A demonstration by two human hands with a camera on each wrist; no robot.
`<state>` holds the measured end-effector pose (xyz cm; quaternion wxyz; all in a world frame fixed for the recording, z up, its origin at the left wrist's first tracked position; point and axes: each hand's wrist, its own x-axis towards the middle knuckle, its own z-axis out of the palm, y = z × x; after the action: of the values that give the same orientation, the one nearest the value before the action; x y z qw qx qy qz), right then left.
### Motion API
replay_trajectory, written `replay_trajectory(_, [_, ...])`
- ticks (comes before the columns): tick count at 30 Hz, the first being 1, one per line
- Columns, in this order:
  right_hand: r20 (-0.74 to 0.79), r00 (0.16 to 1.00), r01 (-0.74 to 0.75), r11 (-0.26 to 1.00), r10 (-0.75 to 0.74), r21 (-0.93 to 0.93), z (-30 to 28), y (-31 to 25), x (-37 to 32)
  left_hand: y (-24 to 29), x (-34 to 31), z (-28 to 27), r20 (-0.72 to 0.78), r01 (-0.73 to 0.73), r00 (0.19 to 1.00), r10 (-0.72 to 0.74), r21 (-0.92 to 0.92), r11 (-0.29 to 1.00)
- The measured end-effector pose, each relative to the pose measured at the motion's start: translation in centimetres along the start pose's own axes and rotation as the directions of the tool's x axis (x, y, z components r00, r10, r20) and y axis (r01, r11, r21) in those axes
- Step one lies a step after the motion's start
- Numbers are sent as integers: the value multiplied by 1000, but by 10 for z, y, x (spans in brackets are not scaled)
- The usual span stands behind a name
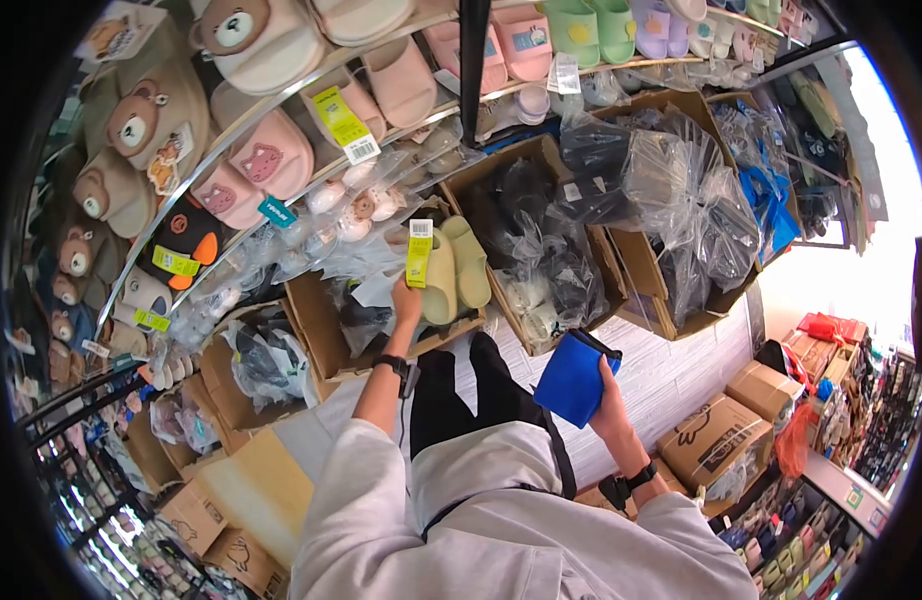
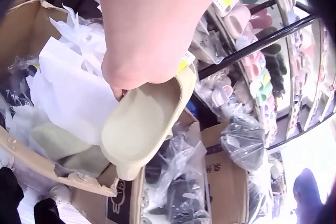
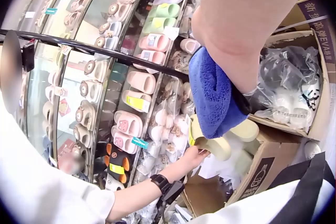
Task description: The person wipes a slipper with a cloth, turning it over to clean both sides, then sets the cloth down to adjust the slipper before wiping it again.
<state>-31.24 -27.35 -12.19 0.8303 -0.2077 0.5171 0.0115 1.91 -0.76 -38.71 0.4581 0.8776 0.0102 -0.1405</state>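
My left hand (image 1: 406,298) grips a pale green slipper (image 1: 439,290) by its side, above an open cardboard box. A second pale green slipper (image 1: 469,262) is right beside it, and a yellow-green tag (image 1: 418,255) with a barcode stands out at the top. The left wrist view shows the smooth inside of the slipper (image 2: 137,129), while the fingertips are partly hidden behind its edge. Off to the right, my right hand (image 1: 611,405) holds a blue plush cloth (image 1: 578,380) with a black edge, its fluffy side showing in the right wrist view.
Shelves of slippers (image 1: 271,160) curve along the front and left. Beneath them are open boxes, one with dark plastic-wrapped goods (image 1: 531,220), another with clear bags (image 1: 266,360). White paper (image 2: 73,87) lies in the box under the slipper. Closed cartons (image 1: 716,440) stand at right.
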Motion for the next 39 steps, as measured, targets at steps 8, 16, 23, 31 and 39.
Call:
replay_trajectory(8, [187, 982, 5, 994, 15, -110, 45, -19, 17, 83, -91, -67, -60, -129, 991, 115, -329, 936])
replay_trajectory(16, [331, 943, 32, 984, 29, -178, 89, -19, 22, 164, -143, -169, -382, -360, 871, 309, -68, 931])
replay_trajectory(23, [409, 909, 23, 972, 76, -233, 117, -9, 13, 191, -161, -236, -585, -441, 713, 386, 55, 896])
replay_trajectory(31, [468, 869, -25, 959, 159, -281, 134, 2, 8, 166, -161, -275, -747, -428, 654, 118, -236, 873])
replay_trajectory(39, [512, 852, 63, 950, 109, -306, 161, 24, -2, 187, -158, -328, -802, -550, 591, 87, -323, 770])
